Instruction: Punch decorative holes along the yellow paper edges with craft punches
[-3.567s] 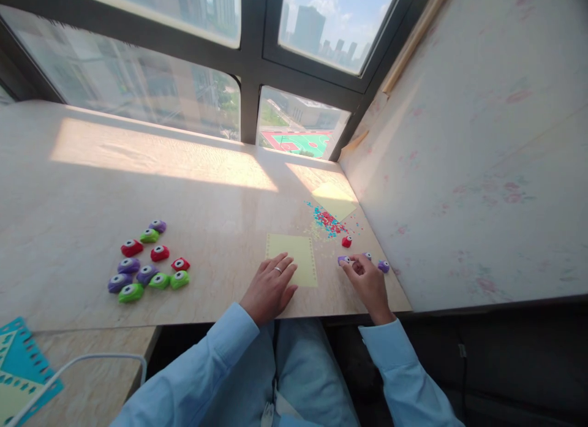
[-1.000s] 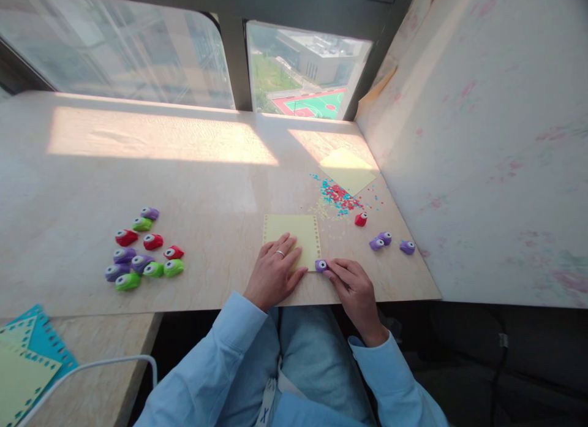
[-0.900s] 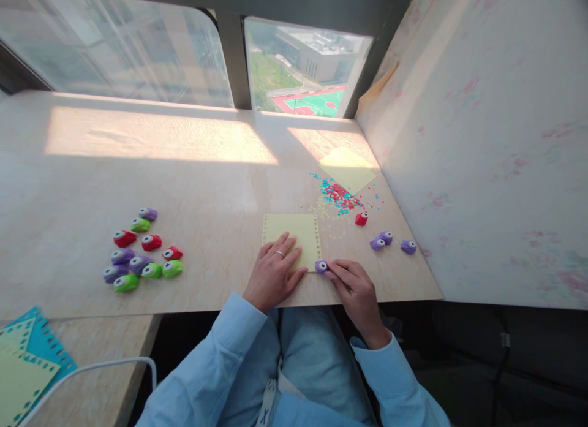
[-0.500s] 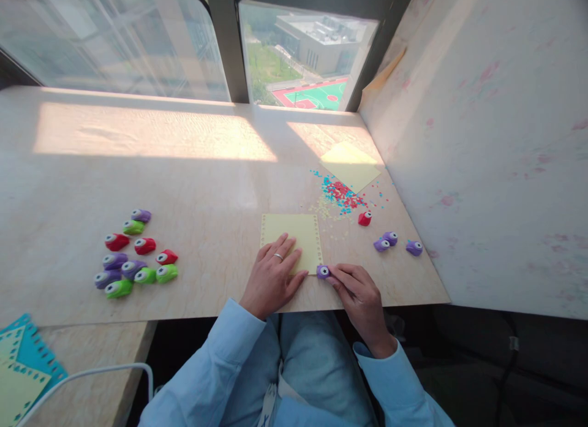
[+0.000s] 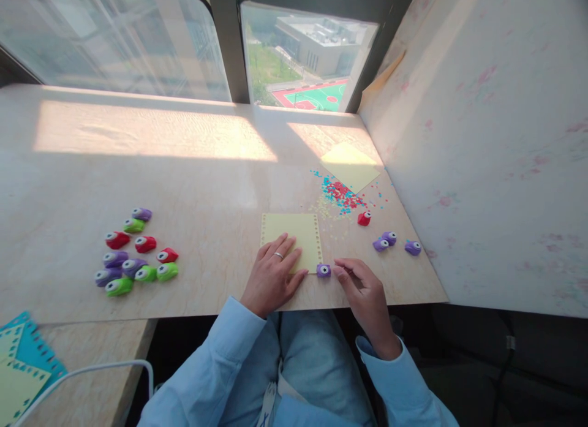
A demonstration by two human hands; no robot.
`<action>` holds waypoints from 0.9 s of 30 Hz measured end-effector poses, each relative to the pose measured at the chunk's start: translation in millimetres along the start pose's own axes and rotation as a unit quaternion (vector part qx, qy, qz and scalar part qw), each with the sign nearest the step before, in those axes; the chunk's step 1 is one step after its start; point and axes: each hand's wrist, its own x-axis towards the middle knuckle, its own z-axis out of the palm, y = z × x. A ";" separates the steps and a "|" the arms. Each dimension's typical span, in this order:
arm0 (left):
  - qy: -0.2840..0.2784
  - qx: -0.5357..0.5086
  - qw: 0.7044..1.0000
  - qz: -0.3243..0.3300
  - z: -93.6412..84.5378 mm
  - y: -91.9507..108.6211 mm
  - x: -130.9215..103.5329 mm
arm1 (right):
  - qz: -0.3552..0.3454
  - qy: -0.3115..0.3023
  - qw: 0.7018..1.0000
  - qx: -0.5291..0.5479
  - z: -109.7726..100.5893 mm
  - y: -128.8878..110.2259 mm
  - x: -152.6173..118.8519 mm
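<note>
A yellow paper sheet (image 5: pixel 287 223) lies on the table with small holes along its left and right edges. My left hand (image 5: pixel 274 272) is spread flat over it, holding it down. At the sheet's lower right corner sits a purple craft punch (image 5: pixel 324 270) with a dark star mark on its white top. Just to the right of that punch, apart from it, is my right hand (image 5: pixel 362 286), thumb and fingers curled together in a pinch. Whether anything tiny is between those fingertips I cannot make out.
Red, purple and green craft punches (image 5: pixel 133 268) stand grouped at the left. Right of the sheet are a red punch (image 5: pixel 364 219), several purple punches (image 5: pixel 384 241), punched-out confetti (image 5: pixel 342 194) and another yellow sheet (image 5: pixel 350 160). Punched papers (image 5: pixel 50 353) and a white cable (image 5: pixel 105 364) lie lower left.
My right hand has let go of the purple punch and moved slightly right. The punch stays at the sheet's corner. My left hand has not moved.
</note>
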 end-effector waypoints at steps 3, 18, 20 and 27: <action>0.001 -0.002 1.000 0.000 -0.1 0.3 0.1 | 0.047 -0.005 0.999 -0.009 3.6 -6.7 7.5; 0.016 -0.011 1.000 0.010 1.7 -0.6 -0.8 | 0.121 -0.096 0.988 -0.016 9.9 -8.1 24.4; 0.019 -0.014 1.000 0.012 1.6 -0.6 -0.7 | 0.129 -0.109 0.985 -0.020 10.0 -6.5 27.3; 0.028 -0.011 0.999 0.018 3.2 -1.7 -0.9 | 0.147 -0.161 0.975 -0.043 12.1 -9.9 37.2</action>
